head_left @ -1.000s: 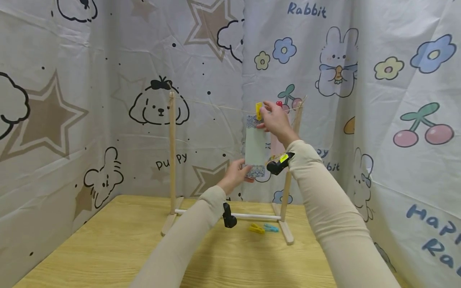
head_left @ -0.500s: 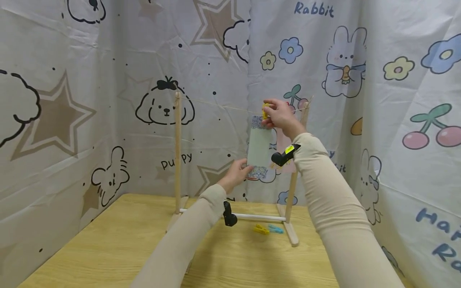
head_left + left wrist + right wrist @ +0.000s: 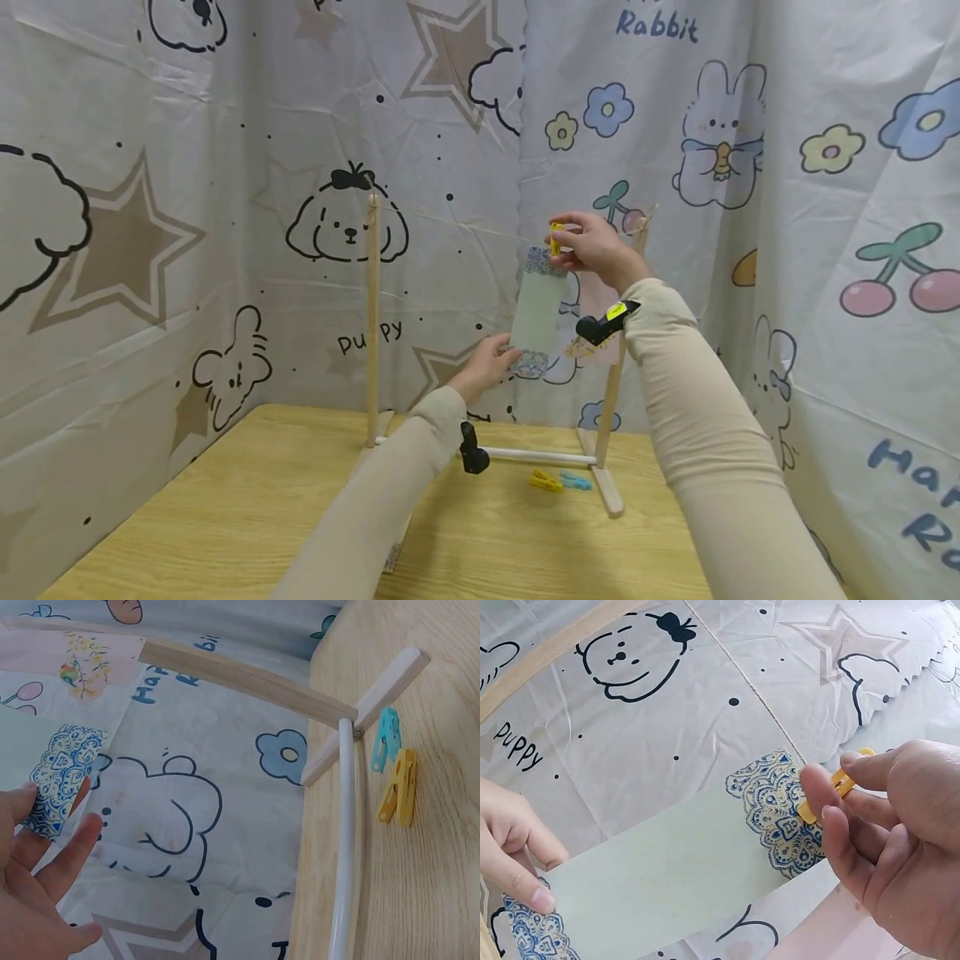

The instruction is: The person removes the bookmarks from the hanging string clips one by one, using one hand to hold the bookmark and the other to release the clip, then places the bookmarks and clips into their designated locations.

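My left hand (image 3: 486,367) pinches the lower end of a pale green card (image 3: 538,310) with blue patterned ends, thumb on the front. The card slants, its lower end towards the left. At its upper end my right hand (image 3: 600,248) pinches a yellow clothespin (image 3: 556,239) between thumb and fingers. In the right wrist view this clothespin (image 3: 808,811) overlaps the card's patterned end, right where the thin string (image 3: 754,686) meets it. A pink card (image 3: 600,304) with a flower print hangs behind the right hand, its top hidden.
The string runs between two wooden posts (image 3: 372,325) of a stand, joined low down by a white bar (image 3: 540,457). A yellow clothespin (image 3: 405,787) and a blue one (image 3: 387,740) lie on the table (image 3: 225,500). A patterned edge (image 3: 392,557) shows beside the left sleeve.
The head view has swung, so the scene sits further right. The card has gone from nearly upright to slanted. The red clip seen earlier beside the right hand is now hidden.
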{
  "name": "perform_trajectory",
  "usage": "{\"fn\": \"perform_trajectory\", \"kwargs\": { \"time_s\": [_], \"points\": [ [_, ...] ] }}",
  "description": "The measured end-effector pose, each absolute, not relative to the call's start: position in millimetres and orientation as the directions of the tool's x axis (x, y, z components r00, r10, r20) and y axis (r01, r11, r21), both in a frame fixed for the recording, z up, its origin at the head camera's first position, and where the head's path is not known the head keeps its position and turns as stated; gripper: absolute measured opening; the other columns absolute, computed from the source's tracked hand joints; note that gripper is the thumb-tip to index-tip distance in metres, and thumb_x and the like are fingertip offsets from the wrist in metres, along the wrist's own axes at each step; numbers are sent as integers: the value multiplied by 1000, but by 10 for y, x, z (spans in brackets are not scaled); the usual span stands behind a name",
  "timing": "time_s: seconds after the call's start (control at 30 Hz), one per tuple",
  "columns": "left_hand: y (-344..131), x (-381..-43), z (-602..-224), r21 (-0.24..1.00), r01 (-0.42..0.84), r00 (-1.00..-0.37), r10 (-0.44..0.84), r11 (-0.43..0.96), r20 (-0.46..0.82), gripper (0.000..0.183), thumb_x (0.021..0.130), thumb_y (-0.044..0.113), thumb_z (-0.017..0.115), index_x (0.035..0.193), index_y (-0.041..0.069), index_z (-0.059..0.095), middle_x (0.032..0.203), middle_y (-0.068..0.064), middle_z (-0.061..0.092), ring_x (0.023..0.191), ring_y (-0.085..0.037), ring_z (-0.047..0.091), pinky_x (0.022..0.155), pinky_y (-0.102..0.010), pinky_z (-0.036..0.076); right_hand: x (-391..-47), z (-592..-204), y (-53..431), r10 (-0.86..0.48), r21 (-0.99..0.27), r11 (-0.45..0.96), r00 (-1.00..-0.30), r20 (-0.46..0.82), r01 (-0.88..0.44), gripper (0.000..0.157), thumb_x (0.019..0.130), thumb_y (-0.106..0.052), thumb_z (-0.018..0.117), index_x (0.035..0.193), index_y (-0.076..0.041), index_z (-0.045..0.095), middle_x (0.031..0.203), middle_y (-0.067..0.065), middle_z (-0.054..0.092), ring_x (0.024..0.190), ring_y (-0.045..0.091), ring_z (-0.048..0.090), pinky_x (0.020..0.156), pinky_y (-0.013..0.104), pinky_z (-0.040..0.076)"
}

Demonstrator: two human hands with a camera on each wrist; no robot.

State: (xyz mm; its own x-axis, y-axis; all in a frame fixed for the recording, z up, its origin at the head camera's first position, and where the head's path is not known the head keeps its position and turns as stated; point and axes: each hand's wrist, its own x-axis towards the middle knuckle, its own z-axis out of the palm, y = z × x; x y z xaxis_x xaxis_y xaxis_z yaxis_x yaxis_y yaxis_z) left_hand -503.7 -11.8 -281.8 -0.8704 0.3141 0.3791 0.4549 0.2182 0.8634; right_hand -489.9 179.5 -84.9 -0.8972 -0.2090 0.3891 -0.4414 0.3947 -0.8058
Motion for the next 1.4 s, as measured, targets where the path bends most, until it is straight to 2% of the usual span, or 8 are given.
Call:
{"fn": "perform_trajectory", "kwargs": {
  "time_s": [0.13,0.27,0.4,0.53,0.7,1.0,1.2,1.4],
  "points": [
    [-106,-5053,-2832,870,446,-877,300,212,376,28,112,19,50,136,12,62,138,-13,60,118,-30,60,86,-45,51,-4883,-882,1818,-197,-820,343,-888,415,-459,44,111,-17,50,154,-8,46,143,23,57,68,9,66,61,20,54],
    [-77,-5066,-2842,879,446,-870,312,170,381,32,112,15,49,142,9,58,136,-18,61,114,-37,65,84,-42,54,-4893,-928,1833,-161,-827,302,-881,445,-473,44,111,-17,51,152,-4,47,141,23,59,64,7,65,57,18,52],
    [-62,-5054,-2830,887,445,-862,325,121,388,34,111,11,48,145,6,56,137,-20,60,118,-40,63,87,-39,57,-4925,-983,1824,-119,-833,268,-874,471,-485,43,110,-15,52,150,-1,47,139,23,60,61,4,62,54,15,48],
    [-76,-5042,-2821,884,453,-857,328,114,397,36,111,10,48,147,7,54,143,-19,56,121,-37,62,90,-38,57,-4945,-1037,1782,-53,-843,205,-866,497,-497,41,110,-14,52,147,1,47,137,22,62,58,3,59,52,14,46],
    [-106,-5021,-2808,875,465,-851,339,130,402,39,111,10,48,150,7,50,156,-18,43,125,-36,60,91,-37,57,-4973,-1101,1728,22,-842,137,-848,530,-522,39,110,-14,53,145,2,47,137,21,63,59,3,59,51,14,43],
    [-129,-4993,-2754,865,483,-840,350,133,415,36,112,10,48,147,9,54,148,-15,52,120,-34,63,93,-39,56,-4965,-1157,1682,90,-805,5,-801,592,-594,18,108,-11,55,125,-4,53,134,23,63,55,4,58,47,16,39],
    [-134,-5004,-2752,853,497,-839,339,158,426,37,112,12,48,148,10,54,147,-14,53,117,-33,65,92,-40,57,-4970,-1171,1693,108,-788,-44,-787,607,-614,15,108,-12,57,122,-7,55,135,22,64,53,5,59,45,16,39],
    [-145,-4993,-2755,861,494,-835,344,122,430,38,111,9,48,149,9,53,152,-15,49,124,-35,61,91,-37,57,-4972,-1170,1701,134,-776,-71,-777,615,-626,15,107,-13,59,121,-9,56,134,18,66,53,6,61,46,16,40]
  ]
}}
